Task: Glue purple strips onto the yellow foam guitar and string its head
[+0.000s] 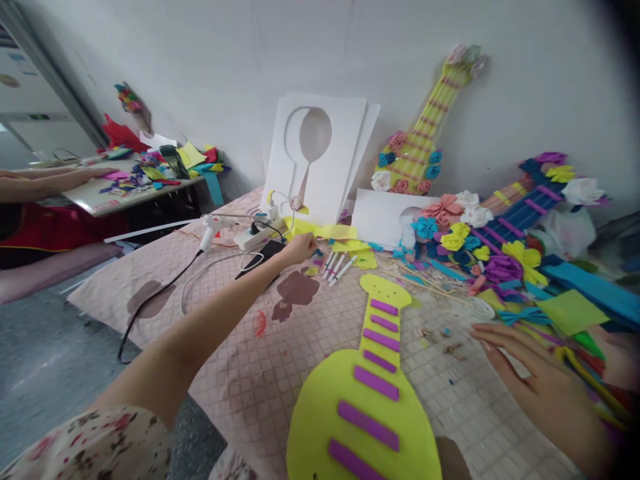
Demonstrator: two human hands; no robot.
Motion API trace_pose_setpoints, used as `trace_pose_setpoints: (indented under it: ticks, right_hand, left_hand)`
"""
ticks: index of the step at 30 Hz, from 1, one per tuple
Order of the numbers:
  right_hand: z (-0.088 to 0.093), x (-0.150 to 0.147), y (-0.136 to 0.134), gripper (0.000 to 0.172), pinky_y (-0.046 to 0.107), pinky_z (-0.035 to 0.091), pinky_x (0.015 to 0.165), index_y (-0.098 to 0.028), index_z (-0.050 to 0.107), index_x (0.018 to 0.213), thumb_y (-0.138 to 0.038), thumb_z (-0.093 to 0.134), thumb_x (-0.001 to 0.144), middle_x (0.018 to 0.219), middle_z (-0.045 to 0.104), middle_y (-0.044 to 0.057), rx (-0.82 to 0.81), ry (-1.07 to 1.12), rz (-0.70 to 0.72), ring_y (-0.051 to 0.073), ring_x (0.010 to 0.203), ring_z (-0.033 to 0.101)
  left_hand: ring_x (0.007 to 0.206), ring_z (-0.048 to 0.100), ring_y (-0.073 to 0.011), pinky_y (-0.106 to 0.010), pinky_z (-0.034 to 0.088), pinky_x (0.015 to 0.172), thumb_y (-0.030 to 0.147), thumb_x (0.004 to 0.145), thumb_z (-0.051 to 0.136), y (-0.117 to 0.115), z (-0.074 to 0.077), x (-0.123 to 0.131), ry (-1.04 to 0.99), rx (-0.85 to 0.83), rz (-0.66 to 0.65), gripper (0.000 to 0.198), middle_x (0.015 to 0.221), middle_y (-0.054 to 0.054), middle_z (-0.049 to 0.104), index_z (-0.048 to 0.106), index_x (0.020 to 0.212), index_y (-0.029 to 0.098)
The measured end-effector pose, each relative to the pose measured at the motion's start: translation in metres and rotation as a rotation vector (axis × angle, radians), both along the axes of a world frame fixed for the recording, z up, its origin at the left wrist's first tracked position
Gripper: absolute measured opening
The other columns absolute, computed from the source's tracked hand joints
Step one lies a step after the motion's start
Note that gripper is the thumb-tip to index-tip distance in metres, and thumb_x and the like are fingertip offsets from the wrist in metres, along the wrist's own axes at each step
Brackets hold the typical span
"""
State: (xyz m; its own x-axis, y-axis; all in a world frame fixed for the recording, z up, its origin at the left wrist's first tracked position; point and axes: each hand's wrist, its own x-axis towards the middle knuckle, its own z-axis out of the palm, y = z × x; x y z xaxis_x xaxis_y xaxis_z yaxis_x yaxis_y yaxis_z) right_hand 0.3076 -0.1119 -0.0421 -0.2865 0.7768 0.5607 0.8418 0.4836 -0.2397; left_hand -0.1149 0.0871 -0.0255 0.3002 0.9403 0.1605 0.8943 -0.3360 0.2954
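Head view: the left hand (299, 250) reaches past the top of the foam guitar (367, 400) to the pens (336, 267), fingers curled at them; whether it grips one is unclear. The right hand (540, 380) rests open and empty right of the guitar, on bare quilt (240, 333). No readable writing.

We could not tell what the left hand (300, 251) pinched, its fingertips hiding it beside the sticks (336, 267). The foam guitar (365, 400) ran off the bottom edge, and the right hand (535, 380) blurred toward the corner. A co-worker's arm (50, 179) was cut off at the left edge.
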Motion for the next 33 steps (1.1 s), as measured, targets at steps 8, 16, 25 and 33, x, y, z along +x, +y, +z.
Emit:
trace_pose_setpoints:
  ticks: [8, 16, 25, 33]
  right_hand:
    - [-0.001, 0.0, -0.004, 0.022, 0.041, 0.047, 0.09, -0.028, 0.062, 0.104, -0.035, 0.046, 0.09, 0.109, 0.064, 0.003, -0.016, 0.004, -0.008, 0.023, 0.104, 0.06]
    - [-0.007, 0.003, -0.004, 0.023, 0.042, 0.048, 0.09, -0.029, 0.061, 0.105, -0.036, 0.046, 0.09, 0.111, 0.064, 0.004, -0.09, 0.015, -0.004, 0.023, 0.105, 0.059]
    - [-0.01, 0.002, -0.003, 0.022, 0.04, 0.05, 0.088, -0.029, 0.062, 0.106, -0.035, 0.048, 0.09, 0.11, 0.064, 0.003, -0.097, 0.022, -0.005, 0.022, 0.103, 0.061]
    - [-0.01, 0.002, -0.006, 0.021, 0.036, 0.053, 0.084, -0.028, 0.063, 0.104, -0.033, 0.047, 0.09, 0.108, 0.065, 0.003, -0.118, 0.019, -0.003, 0.02, 0.1, 0.062]
  left_hand:
    - [0.078, 0.063, -0.0202, -0.028, 0.047, 0.071, 0.015, 0.076, 0.051, 0.02, 0.003, 0.008, 0.037, 0.033, 0.05, 0.019, 0.083, -0.012, 0.069, 0.066, 0.086, 0.008]
    - [0.089, 0.064, -0.018, -0.023, 0.047, 0.074, 0.021, 0.076, 0.058, 0.034, 0.008, -0.002, 0.148, -0.009, -0.094, 0.03, 0.099, -0.006, 0.07, 0.064, 0.106, 0.02]
    - [0.08, 0.064, -0.0174, -0.023, 0.047, 0.068, 0.016, 0.081, 0.049, 0.053, 0.015, 0.004, 0.106, 0.025, -0.025, 0.021, 0.09, -0.011, 0.069, 0.064, 0.092, 0.008]
    - [0.073, 0.065, -0.0148, -0.02, 0.047, 0.064, 0.008, 0.069, 0.057, 0.044, 0.02, 0.035, 0.016, -0.012, -0.16, 0.025, 0.078, -0.003, 0.071, 0.068, 0.091, 0.016]
